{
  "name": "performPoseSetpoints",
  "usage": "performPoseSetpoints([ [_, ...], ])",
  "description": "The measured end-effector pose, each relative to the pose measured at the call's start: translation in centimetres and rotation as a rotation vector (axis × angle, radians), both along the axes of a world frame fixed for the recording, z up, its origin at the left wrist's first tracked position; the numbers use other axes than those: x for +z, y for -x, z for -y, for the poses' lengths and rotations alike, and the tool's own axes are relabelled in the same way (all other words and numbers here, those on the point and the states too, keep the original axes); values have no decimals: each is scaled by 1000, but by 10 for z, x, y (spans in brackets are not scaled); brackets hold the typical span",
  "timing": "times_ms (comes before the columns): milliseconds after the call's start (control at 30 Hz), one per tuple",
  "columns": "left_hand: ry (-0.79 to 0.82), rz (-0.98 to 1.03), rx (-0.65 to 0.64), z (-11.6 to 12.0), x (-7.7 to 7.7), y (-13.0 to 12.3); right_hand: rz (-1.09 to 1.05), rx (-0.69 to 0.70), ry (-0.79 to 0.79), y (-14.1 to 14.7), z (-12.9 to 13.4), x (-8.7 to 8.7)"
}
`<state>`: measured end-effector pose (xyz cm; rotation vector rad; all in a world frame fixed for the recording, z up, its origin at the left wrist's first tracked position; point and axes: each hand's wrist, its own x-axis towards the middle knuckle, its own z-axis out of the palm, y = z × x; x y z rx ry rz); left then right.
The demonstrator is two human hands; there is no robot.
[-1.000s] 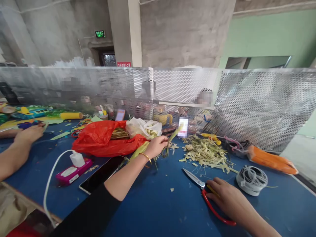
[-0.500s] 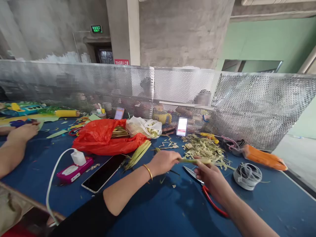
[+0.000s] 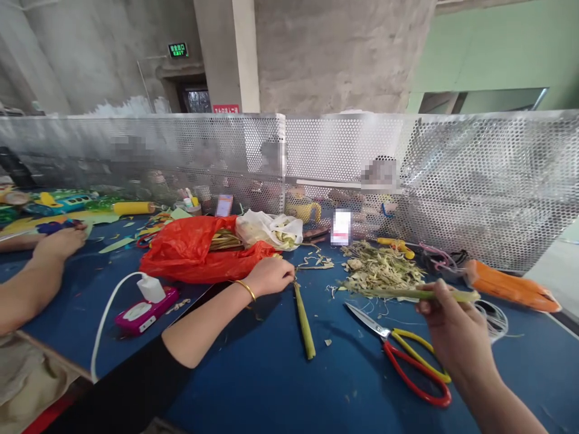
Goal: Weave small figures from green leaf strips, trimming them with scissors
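Note:
My right hand [image 3: 452, 325] pinches a long pale green leaf stalk [image 3: 393, 293] between thumb and fingers. The stalk lies nearly level in front of a heap of leaf shreds [image 3: 384, 268]. My left hand [image 3: 270, 275], with a gold bangle at the wrist, has its fingers closed at the thin upper tip of a second green leaf stalk [image 3: 304, 328], which slants down over the blue table. Just left of my right hand are scissors [image 3: 384, 334] with one red and one yellow handle. Beside my left hand is a red plastic bag [image 3: 181, 250] with dry stalks inside.
A white bag [image 3: 266, 229] with pale leaves sits behind the red one. A magenta power box [image 3: 145, 310] with a white plug stands left. A wire coil [image 3: 495, 319] and orange packet [image 3: 511, 286] lie right. Perforated metal screens [image 3: 339, 141] close off the back. Another person's hand [image 3: 58, 244] works far left.
My hands have come apart: the right moved right with its stalk, the left drew back left. A second stalk now shows below my left fingers. The scissors are more fully visible.

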<state>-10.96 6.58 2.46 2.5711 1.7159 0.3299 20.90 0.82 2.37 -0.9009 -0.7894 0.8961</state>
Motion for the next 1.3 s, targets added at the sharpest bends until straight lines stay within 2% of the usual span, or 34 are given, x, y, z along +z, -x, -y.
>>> performPoseSetpoints([
  [100, -34, 104, -98, 1, -9, -28, 65, 80, 85, 10, 2, -8],
  [167, 3, 55, -191, 3, -15, -41, 78, 102, 112, 13, 4, -10],
  [233, 87, -44, -174, 1, -19, -42, 60, 101, 123, 12, 5, -9],
  [300, 119, -80, -105, -8, -18, -35, 33, 87, 141, 9, 5, -5],
  [433, 53, -72, 11, -38, -13, -29, 29, 143, 216, 6, 4, -5],
  [633, -4, -24, 45, -74, -26, -57, 61, 365, 350, 12, 1, -20],
  [700, -7, 0, 23, -79, -23, -64, 69, 392, 344, 14, 2, -23],
  [767, -27, 49, -30, -81, -13, -74, 76, 409, 334, 18, 3, -25],
  [867, -50, 153, -145, -78, 8, -106, 94, 455, 341, 26, 8, -27],
  [967, -4, 261, -259, -69, 27, -155, 98, 534, 337, 33, 14, -28],
  [1033, 46, 342, -298, -65, 35, -187, 90, 562, 319, 34, 16, -28],
  [1100, 94, 439, -293, -62, 38, -206, 74, 540, 296, 31, 15, -26],
  [1200, 211, 552, -251, -50, 34, -205, 25, 450, 252, 25, 11, -24],
  [1300, 372, 608, -240, -22, 19, -178, -17, 405, 187, 19, 7, -20],
])
